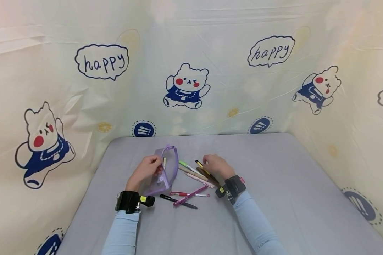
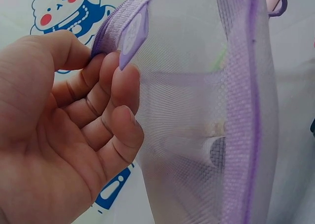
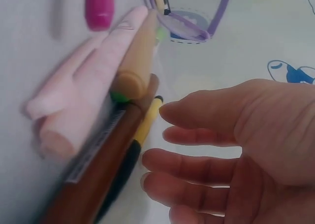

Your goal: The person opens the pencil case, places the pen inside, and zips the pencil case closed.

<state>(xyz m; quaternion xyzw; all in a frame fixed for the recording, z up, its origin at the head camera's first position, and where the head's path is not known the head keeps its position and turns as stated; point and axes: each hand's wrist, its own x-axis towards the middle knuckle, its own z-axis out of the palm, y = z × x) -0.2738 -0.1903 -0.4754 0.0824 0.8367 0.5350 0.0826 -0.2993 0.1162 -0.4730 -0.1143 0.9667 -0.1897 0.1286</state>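
Note:
My left hand [image 1: 148,167] pinches the zippered upper edge of a purple mesh pouch [image 2: 187,106] between thumb and index finger. The pouch stands on the table with its mouth spread, and a pale stick-like item [image 1: 164,163] shows inside it. Fingers apart and slightly bent, my right hand [image 3: 266,130] holds nothing. It hovers beside a heap of pens, nearest to a yellow and black pen [image 3: 144,128] and a brown marker [image 3: 101,160]. Against these lie a beige marker [image 3: 134,69], pale pink pens [image 3: 93,76] and a green-tipped pen [image 1: 186,165].
In front of the pouch, a magenta pen [image 1: 190,196] crosses a red pen [image 1: 177,193] and a black pen [image 1: 167,197]. A grey cloth covers the table [image 1: 274,198]. Behind it hangs a printed curtain [image 1: 223,88] with cartoon bears.

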